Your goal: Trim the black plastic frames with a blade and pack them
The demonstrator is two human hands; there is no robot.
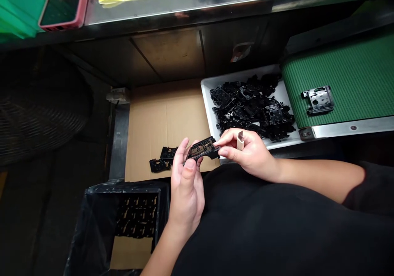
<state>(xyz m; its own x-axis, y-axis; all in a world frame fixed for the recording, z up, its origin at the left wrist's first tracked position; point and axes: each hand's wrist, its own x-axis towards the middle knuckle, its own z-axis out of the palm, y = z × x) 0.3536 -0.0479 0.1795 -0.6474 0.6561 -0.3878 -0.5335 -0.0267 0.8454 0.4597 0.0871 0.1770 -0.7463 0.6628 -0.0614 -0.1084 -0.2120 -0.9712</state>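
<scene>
Between my two hands is a flat black plastic part (201, 148) with cut-outs, tilted over the cardboard. My left hand (187, 185) is closed round its left end, thumb in front and fingers behind. With thumb and forefinger, my right hand (248, 155) pinches its right end. A small cutter (240, 141) with a beige handle and a short dark blade pokes up from between the right fingers; the rest of it is hidden in the hand. Several similar black parts (161, 159) lie on the cardboard sheet (160, 116), just left of my left hand.
A white tray (211, 103) heaped with black parts stands behind my right hand. One part (320, 100) lies on a green conveyor belt (353, 70) at right. Lower left, a black-lined bin (89, 218) holds rows of parts on cardboard. A phone (63, 5) rests on the metal shelf (147, 17).
</scene>
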